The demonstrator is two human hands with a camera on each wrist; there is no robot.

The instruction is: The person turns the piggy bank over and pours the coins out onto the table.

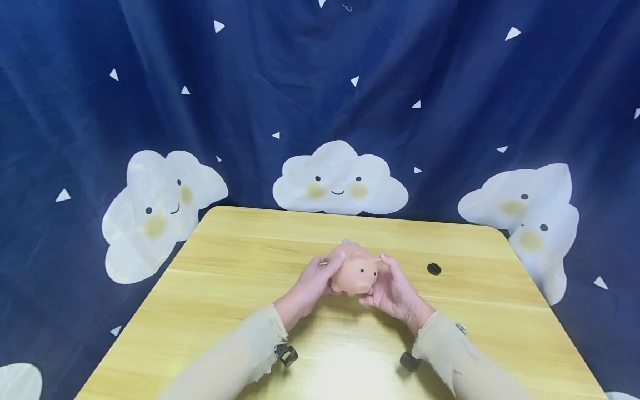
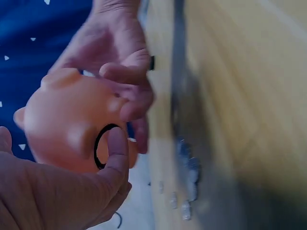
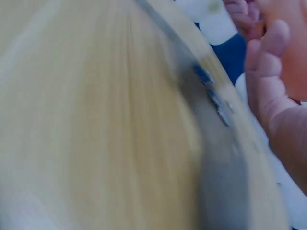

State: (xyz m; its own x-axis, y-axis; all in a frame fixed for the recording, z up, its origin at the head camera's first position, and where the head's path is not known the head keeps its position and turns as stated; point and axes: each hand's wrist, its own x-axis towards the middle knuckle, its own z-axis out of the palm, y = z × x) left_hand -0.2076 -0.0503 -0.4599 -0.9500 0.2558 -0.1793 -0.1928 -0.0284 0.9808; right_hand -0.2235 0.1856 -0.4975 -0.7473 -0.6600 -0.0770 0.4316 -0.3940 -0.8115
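Observation:
A peach-pink rubber pig is held just above the wooden table near its middle, snout toward me. My left hand grips its left side and my right hand cups its right side and underside. In the left wrist view the pig shows its belly with a black-ringed round hole, and my left thumb lies against that ring. The right hand's fingers curl round the pig's far side. The right wrist view shows only my right thumb against the pig.
A small black round disc lies on the table to the right of the hands. A dark blue curtain with white clouds hangs behind the table. Several coins lie in a blurred heap on the tabletop.

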